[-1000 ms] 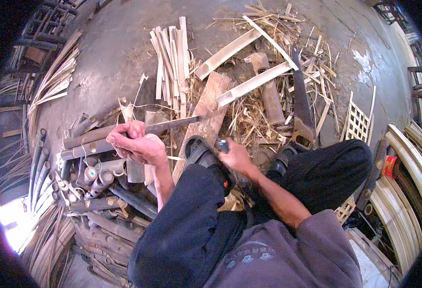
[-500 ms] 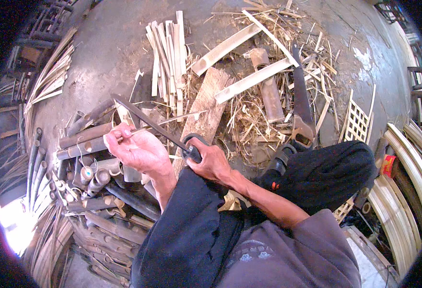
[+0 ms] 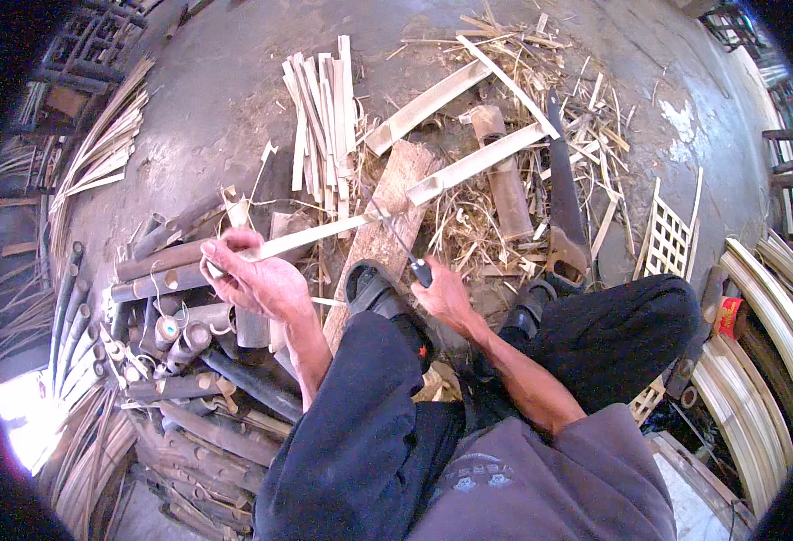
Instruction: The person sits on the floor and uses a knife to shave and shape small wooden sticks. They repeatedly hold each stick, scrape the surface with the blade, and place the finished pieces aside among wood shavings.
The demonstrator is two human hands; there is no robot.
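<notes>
My left hand (image 3: 266,281) is closed around one end of a pale bamboo strip (image 3: 315,234). The strip slants up to the right, and its far end lies over a rough wooden board (image 3: 400,176) on the floor. In my right hand (image 3: 445,296) is the black handle of a knife, gripped in a fist. The knife blade (image 3: 396,236) points up and left, its tip close to the strip's far end above the board; whether the two touch I cannot tell.
Pale split strips (image 3: 323,126) lie in a bundle beyond the board. A handsaw (image 3: 565,189) and a short bamboo piece (image 3: 508,194) rest among shavings. Dark bamboo tubes (image 3: 167,281) are stacked at left, a woven lattice (image 3: 667,236) and curved slats (image 3: 743,406) at right.
My right hand with the knife has moved right and away from my body, and the blade has swung off my left hand. The strip has turned to show its broad face.
</notes>
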